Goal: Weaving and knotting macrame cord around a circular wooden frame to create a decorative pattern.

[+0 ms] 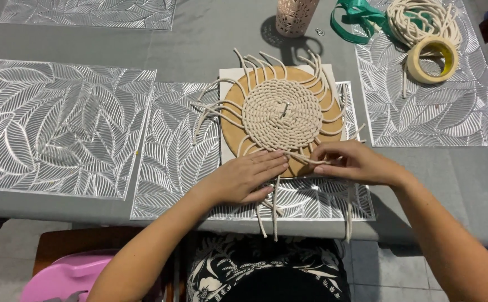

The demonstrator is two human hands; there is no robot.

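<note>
Left hand (pixel 244 178) lies flat, ungripping, at woven cord disc (pixel 282 114) near edge; right hand (pixel 351 162) apparently pinches cord strand (pixel 305 159) w/ fingertips, beside disc.

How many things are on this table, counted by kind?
Silver leaf placemats: 5
Woven cord disc on round board: 1
Tape roll: 1
Cord coil: 1
Green ribbon: 1
Pink cup: 1
Total: 10

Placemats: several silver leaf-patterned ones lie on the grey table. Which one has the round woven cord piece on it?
The middle placemat right in front of the person; both hands rest over its near part, and the others carry no weaving.
</note>
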